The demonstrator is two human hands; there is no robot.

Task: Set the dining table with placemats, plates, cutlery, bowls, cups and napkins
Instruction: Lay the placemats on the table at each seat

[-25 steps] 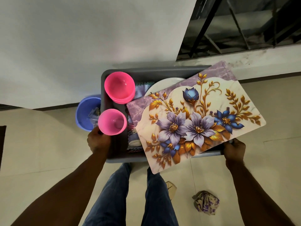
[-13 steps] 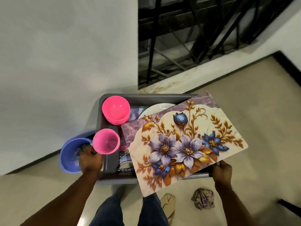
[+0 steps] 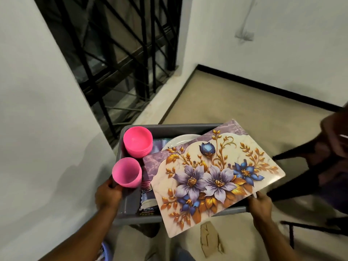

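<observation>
I carry a grey plastic tub [image 3: 169,127] in front of me. My left hand [image 3: 108,194] grips its left rim and my right hand [image 3: 260,206] grips its right rim. Across the top lies a floral placemat [image 3: 212,172] with purple and blue flowers, tilted and overhanging the tub. A stack of pink bowls [image 3: 138,142] sits in the far left corner, and a pink cup [image 3: 127,172] stands upright just above my left hand. The edge of a white plate [image 3: 180,141] peeks out under the placemat. Folded patterned cloths [image 3: 147,196] lie below.
A white wall [image 3: 37,129] is close on my left, with a barred window [image 3: 120,53] ahead. A dark chair [image 3: 320,166] stands at the right. A piece of cardboard [image 3: 210,240] lies on the beige floor near my feet. A blue bucket's rim [image 3: 107,251] shows at bottom left.
I have turned right with the tub: the window and room corner swung into view, a chair appeared at right, and the blue bucket dropped to the bottom left. Both hands keep their grip.
</observation>
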